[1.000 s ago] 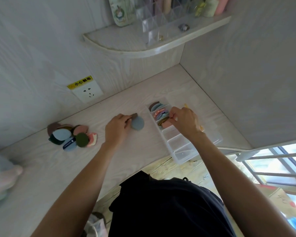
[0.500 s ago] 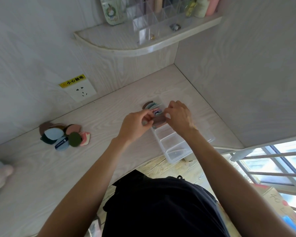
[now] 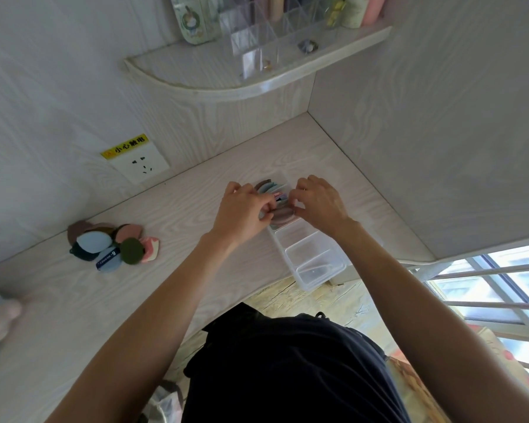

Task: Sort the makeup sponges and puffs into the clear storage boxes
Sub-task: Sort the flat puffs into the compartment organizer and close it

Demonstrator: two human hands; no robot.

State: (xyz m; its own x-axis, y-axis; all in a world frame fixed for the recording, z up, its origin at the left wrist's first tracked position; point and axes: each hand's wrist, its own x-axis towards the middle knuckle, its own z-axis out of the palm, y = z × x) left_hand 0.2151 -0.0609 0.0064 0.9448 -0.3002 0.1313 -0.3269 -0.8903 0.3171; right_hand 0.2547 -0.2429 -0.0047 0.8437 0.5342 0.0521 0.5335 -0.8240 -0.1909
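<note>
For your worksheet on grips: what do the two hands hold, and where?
Both hands' fingers pinch a brownish puff at its opposite edges, over the clear box.

The clear storage box (image 3: pixel 310 261) lies on the table with one end past the table's near edge. It is long and split into compartments. The far compartment is packed with puffs (image 3: pixel 271 188) standing on edge, brown, pale blue and pink. A brownish puff (image 3: pixel 283 215) sits at the near end of that row, between my fingers. The two nearest compartments hold no puffs. Well apart to the left, a loose pile of puffs (image 3: pixel 110 246) lies flat and overlapping: brown, light blue, dark green, olive, pink.
</note>
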